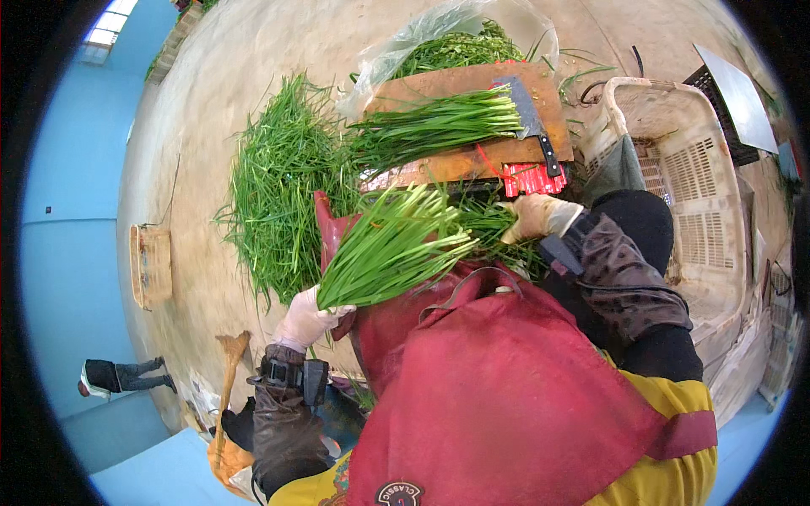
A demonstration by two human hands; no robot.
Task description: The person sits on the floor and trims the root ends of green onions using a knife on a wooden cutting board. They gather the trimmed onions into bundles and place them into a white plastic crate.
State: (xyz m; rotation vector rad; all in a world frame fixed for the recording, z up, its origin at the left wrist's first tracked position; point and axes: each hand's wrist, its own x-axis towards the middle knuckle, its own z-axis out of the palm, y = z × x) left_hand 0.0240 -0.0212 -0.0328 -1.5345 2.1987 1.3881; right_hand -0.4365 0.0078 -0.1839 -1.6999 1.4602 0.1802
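Observation:
My left hand [309,322], in a pale glove, grips a bunch of chive-like greens [392,253] at its leafy end. Its pale cut ends point up and right, above my red apron [506,379]. My gloved right hand [541,218] is at a heap of loose greens [484,221] by my knees; whether its fingers hold any stalks is unclear. Just beyond it lies a stack of red strips [535,179]. On the wooden board [554,117] in front rests another aligned bunch [443,123], with a cleaver [524,104] lying across its pale ends.
A large pile of loose greens [285,196] covers the floor to the left. Behind the board, a clear plastic bag [405,54] holds more greens. A deep plastic crate [690,177] stands at my right. A broom [229,373] and a distant person [120,377] are at left.

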